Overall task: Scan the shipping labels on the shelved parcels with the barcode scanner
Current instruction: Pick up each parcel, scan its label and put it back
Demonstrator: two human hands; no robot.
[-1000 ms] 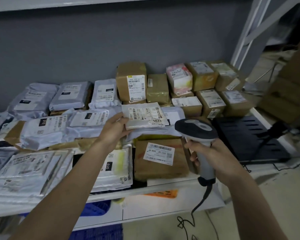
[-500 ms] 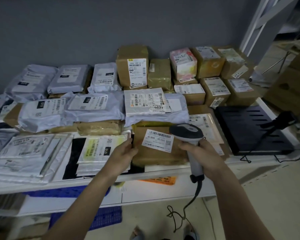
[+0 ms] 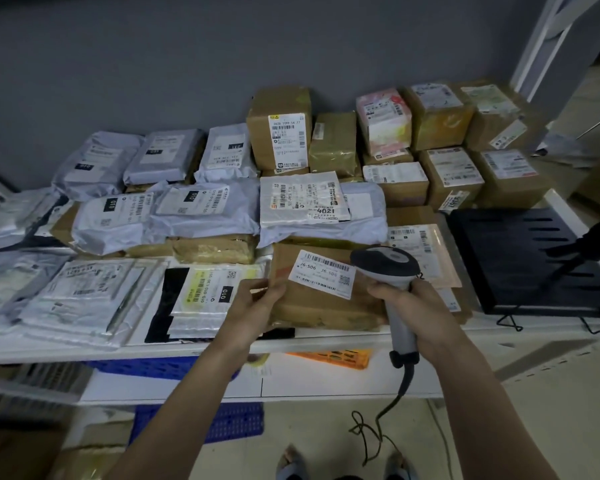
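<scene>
The right hand [image 3: 418, 308] grips the scanner [image 3: 387, 268] just beside the label [image 3: 321, 274] of a brown parcel [image 3: 319, 299] at the shelf [image 3: 326, 341] front, left hand's [image 3: 255, 303] fingers [image 3: 274, 292] holding its edge, so I judge many parcels remain unscanned.

shelf [image 3: 343, 339] packed with parcels | free room: above stacks, along grey wall [image 3: 222, 64]
</scene>
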